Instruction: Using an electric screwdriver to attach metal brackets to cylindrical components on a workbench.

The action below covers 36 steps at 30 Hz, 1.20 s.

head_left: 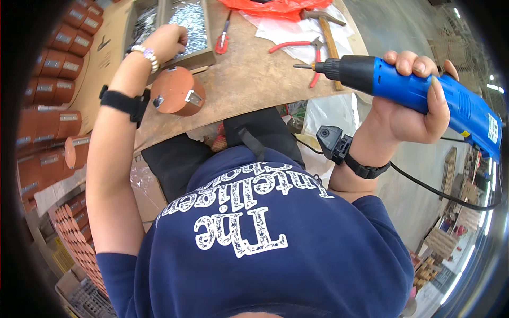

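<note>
"What colours do you get on the electric screwdriver?"

"On my feed it's bright blue, with a black nose and a white label."

"And the bench?"

"I get mottled tan-brown. The round box is terracotta, its latch silver. The pliers and the slim screwdriver both have red handles; I see the hammer as wood-brown with a dark head."

"The small metal pieces?"

"Silvery, with bluish glints from where I sit."

"Clothing?"

"I make out a navy T-shirt with speckled white lettering, a mostly white bead bracelet and black wrist straps."
</note>
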### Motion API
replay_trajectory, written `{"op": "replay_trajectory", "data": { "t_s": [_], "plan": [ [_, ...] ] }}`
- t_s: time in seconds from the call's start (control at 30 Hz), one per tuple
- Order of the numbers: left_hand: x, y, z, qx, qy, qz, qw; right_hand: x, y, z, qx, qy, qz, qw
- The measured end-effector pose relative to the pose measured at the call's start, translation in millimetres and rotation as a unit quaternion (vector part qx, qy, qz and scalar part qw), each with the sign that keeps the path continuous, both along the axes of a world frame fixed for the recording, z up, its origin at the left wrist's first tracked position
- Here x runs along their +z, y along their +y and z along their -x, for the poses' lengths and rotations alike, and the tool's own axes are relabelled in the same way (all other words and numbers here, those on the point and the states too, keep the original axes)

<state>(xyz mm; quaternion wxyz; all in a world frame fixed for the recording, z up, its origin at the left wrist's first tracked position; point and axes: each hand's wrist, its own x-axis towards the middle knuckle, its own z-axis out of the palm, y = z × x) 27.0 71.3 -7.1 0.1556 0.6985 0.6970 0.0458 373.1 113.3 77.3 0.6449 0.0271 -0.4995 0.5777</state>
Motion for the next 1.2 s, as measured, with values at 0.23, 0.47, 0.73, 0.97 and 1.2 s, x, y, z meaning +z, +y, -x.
{"op": "replay_trajectory", "data": {
  "t_s": [0.23, 0.47, 0.73, 0.97, 1.2],
  "plan": [
    [-4, -2, 0, 0.011, 0.020, 0.026, 0.999, -11, 7, -17, -0.030, 0.003, 0.018, 0.999],
    [4, 2, 0, -0.030, 0.028, 0.054, 0.998, -16, 10, -26, -0.136, 0.045, 0.037, 0.989],
    [10, -1, 1, 0.043, -0.028, 0.068, 0.996, -28, 19, -54, -0.181, 0.090, 0.068, 0.977],
    [13, -2, 10, 0.095, -0.067, 0.043, 0.992, -44, 24, -62, -0.196, 0.094, 0.084, 0.973],
    [61, -24, -17, 0.121, -0.183, 0.011, 0.976, -35, 20, -57, -0.145, 0.122, 0.130, 0.973]
  ]
}}
